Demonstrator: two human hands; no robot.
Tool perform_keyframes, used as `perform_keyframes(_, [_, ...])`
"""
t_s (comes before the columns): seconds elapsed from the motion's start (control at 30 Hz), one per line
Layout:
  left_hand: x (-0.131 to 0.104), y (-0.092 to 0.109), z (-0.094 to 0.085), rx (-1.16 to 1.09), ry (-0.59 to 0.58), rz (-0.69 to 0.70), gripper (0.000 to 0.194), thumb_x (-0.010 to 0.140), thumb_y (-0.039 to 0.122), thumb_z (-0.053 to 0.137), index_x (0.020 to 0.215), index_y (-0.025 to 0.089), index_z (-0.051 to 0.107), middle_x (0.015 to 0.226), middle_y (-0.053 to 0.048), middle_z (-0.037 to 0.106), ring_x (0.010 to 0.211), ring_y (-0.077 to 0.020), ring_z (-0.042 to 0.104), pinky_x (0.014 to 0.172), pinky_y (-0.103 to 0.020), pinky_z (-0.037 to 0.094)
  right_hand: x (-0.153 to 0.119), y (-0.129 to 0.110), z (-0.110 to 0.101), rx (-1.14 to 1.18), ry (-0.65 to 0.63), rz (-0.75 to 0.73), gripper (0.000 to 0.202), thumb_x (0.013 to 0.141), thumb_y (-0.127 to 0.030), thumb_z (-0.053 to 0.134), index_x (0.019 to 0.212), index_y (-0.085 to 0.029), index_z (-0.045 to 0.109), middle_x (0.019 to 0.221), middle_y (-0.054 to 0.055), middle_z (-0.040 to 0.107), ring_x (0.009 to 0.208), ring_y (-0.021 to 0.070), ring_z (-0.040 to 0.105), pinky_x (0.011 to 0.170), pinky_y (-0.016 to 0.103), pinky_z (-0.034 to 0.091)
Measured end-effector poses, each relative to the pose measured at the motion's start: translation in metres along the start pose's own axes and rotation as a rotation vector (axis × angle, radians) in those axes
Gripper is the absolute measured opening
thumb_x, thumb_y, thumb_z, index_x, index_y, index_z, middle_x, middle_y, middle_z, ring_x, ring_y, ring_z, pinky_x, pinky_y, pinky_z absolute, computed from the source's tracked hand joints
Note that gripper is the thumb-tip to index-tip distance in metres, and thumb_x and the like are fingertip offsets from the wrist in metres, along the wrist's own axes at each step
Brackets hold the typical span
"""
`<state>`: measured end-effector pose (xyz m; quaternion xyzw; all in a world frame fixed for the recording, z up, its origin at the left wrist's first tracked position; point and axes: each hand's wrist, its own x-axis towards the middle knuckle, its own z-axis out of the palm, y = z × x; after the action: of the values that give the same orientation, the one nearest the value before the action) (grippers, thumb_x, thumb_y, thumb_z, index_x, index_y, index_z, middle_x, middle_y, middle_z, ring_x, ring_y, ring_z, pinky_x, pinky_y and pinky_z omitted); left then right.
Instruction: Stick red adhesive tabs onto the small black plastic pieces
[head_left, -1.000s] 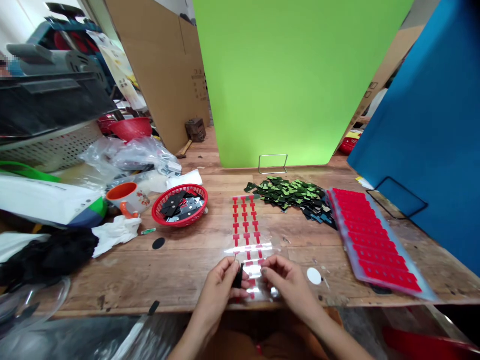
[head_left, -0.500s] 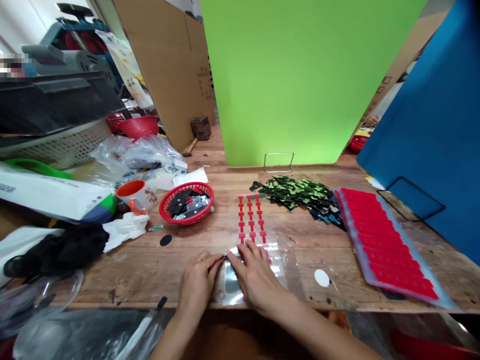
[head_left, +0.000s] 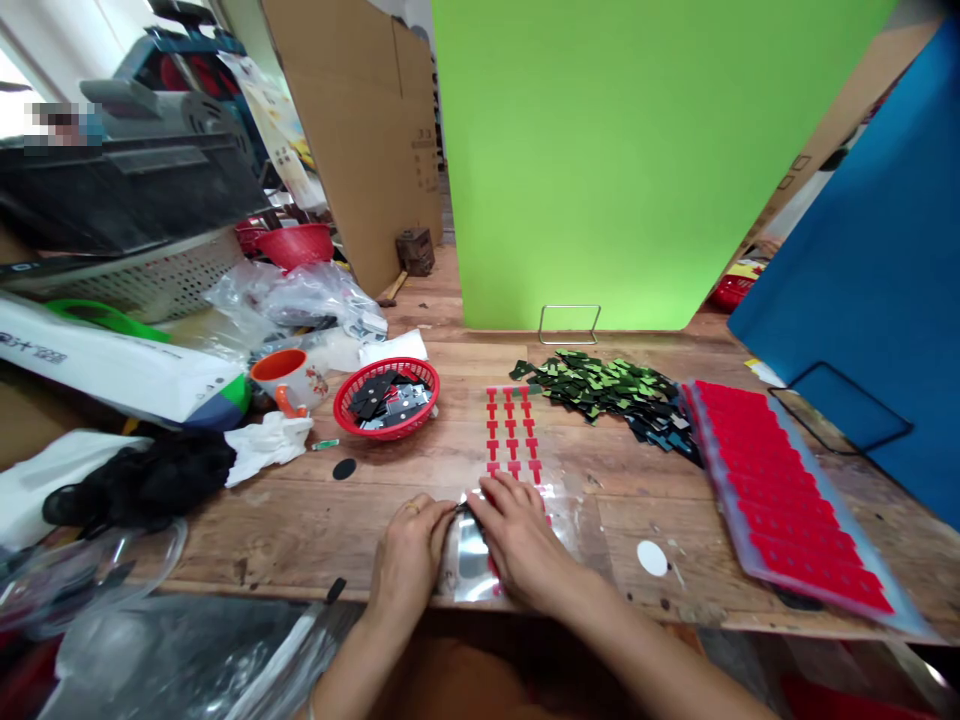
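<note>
My left hand (head_left: pixel 409 548) is closed in a pinch at the left edge of a clear plastic sheet (head_left: pixel 471 570), with a small dark piece (head_left: pixel 460 507) at its fingertips. My right hand (head_left: pixel 521 540) lies over the sheet, fingers stretched forward and thumb reaching toward that dark piece. Part of the sheet is hidden beneath my right hand. Beyond the fingers, rows of red T-shaped pieces (head_left: pixel 512 427) lie on a clear film, and a few red bits show around my right hand.
A red basket (head_left: pixel 435 400) of dark and grey pieces stands left, beside a mug (head_left: pixel 304 385). Farther back lies a pile of dark flat pieces (head_left: pixel 600 385). Red sheets (head_left: pixel 787 490) are stacked at right. Green (head_left: pixel 600 170) and blue (head_left: pixel 862 250) panels stand behind.
The whole view has shifted slightly, with things appearing a little farther right. Both hands keep nearly the same place on the sheet, fingertips still close together at its left edge.
</note>
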<state>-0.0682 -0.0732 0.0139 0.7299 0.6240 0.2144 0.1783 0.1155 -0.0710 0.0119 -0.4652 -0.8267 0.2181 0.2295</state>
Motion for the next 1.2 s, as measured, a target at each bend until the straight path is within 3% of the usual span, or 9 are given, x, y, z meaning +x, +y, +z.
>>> perform_keyframes(0.07, [0.003, 0.001, -0.001, -0.096, 0.032, -0.073, 0.022, 0.085, 0.031, 0.048, 0.088, 0.021, 0.067, 0.084, -0.007, 0.065, 0.084, -0.0221, 0.060, 0.078, -0.033, 0.045, -0.005, 0.007, -0.010, 0.144, 0.107, 0.106, 0.038, 0.084, -0.013, 0.048, 0.121, -0.016, 0.051, 0.118, 0.013, 0.054, 0.111, 0.0237, 0.044, 0.093, 0.039, 0.035])
perform_keyframes(0.17, [0.009, 0.007, 0.002, -0.446, 0.080, -0.257, 0.021, 0.082, 0.036, 0.051, 0.091, 0.019, 0.060, 0.085, -0.006, 0.067, 0.077, -0.0199, 0.063, 0.073, -0.032, 0.049, -0.015, 0.017, -0.021, 0.307, 0.188, 0.272, 0.013, 0.081, -0.013, 0.049, 0.088, -0.016, 0.059, 0.086, 0.006, 0.059, 0.083, 0.0175, 0.053, 0.075, 0.028, 0.041])
perform_keyframes(0.27, [0.019, 0.021, 0.011, -0.848, -0.004, -0.419, 0.027, 0.078, 0.042, 0.055, 0.089, 0.018, 0.051, 0.071, -0.002, 0.066, 0.061, -0.0162, 0.063, 0.060, -0.030, 0.053, -0.025, 0.017, -0.020, 0.315, 0.109, 0.288, 0.010, 0.076, -0.009, 0.052, 0.072, -0.017, 0.056, 0.074, 0.001, 0.056, 0.075, 0.0155, 0.051, 0.068, 0.025, 0.039])
perform_keyframes(0.37, [0.027, 0.034, 0.021, -1.014, -0.100, -0.478, 0.032, 0.072, 0.043, 0.061, 0.086, 0.017, 0.048, 0.066, 0.000, 0.064, 0.057, -0.0151, 0.063, 0.059, -0.031, 0.054, -0.028, 0.006, -0.012, 0.243, 0.024, 0.213, 0.013, 0.075, -0.006, 0.055, 0.070, -0.017, 0.057, 0.078, 0.002, 0.057, 0.079, 0.0155, 0.051, 0.071, 0.024, 0.038])
perform_keyframes(0.53, [0.030, 0.040, 0.029, -1.015, -0.162, -0.510, 0.033, 0.068, 0.040, 0.065, 0.084, 0.016, 0.049, 0.065, -0.002, 0.066, 0.056, -0.0143, 0.064, 0.059, -0.030, 0.055, -0.019, -0.013, -0.007, 0.069, -0.093, 0.236, 0.008, 0.074, -0.009, 0.058, 0.074, -0.017, 0.060, 0.084, 0.006, 0.061, 0.081, 0.0189, 0.053, 0.073, 0.028, 0.040])
perform_keyframes(0.73, [0.031, 0.035, 0.032, -0.991, -0.167, -0.499, 0.031, 0.067, 0.040, 0.066, 0.081, 0.016, 0.051, 0.065, -0.002, 0.067, 0.056, -0.0136, 0.064, 0.058, -0.026, 0.054, -0.007, -0.018, -0.007, -0.089, -0.203, 0.223, 0.012, 0.071, -0.008, 0.055, 0.079, -0.014, 0.062, 0.085, 0.011, 0.062, 0.080, 0.0237, 0.056, 0.073, 0.033, 0.041])
perform_keyframes(0.9, [0.032, 0.033, 0.032, -1.010, -0.204, -0.519, 0.029, 0.069, 0.039, 0.065, 0.078, 0.016, 0.051, 0.064, -0.003, 0.067, 0.057, -0.0138, 0.065, 0.057, -0.025, 0.054, -0.016, -0.016, 0.014, -0.164, -0.102, 0.221, 0.020, 0.077, -0.008, 0.052, 0.094, -0.012, 0.062, 0.092, 0.013, 0.061, 0.085, 0.0256, 0.055, 0.073, 0.035, 0.043])
perform_keyframes(1.07, [0.032, 0.033, 0.033, -1.026, -0.197, -0.517, 0.029, 0.069, 0.038, 0.065, 0.078, 0.015, 0.051, 0.064, -0.003, 0.066, 0.055, -0.0130, 0.064, 0.057, -0.026, 0.054, -0.028, -0.019, 0.025, -0.243, -0.017, 0.142, 0.014, 0.080, -0.005, 0.053, 0.078, -0.017, 0.061, 0.085, 0.008, 0.060, 0.079, 0.0211, 0.053, 0.065, 0.030, 0.043])
perform_keyframes(1.2, [0.032, 0.033, 0.033, -1.019, -0.198, -0.501, 0.029, 0.070, 0.038, 0.065, 0.078, 0.015, 0.051, 0.064, -0.004, 0.067, 0.055, -0.0131, 0.064, 0.057, -0.026, 0.055, -0.030, -0.020, 0.022, -0.181, 0.046, 0.140, 0.014, 0.077, -0.003, 0.052, 0.077, -0.016, 0.058, 0.083, 0.008, 0.058, 0.080, 0.0211, 0.052, 0.068, 0.031, 0.044])
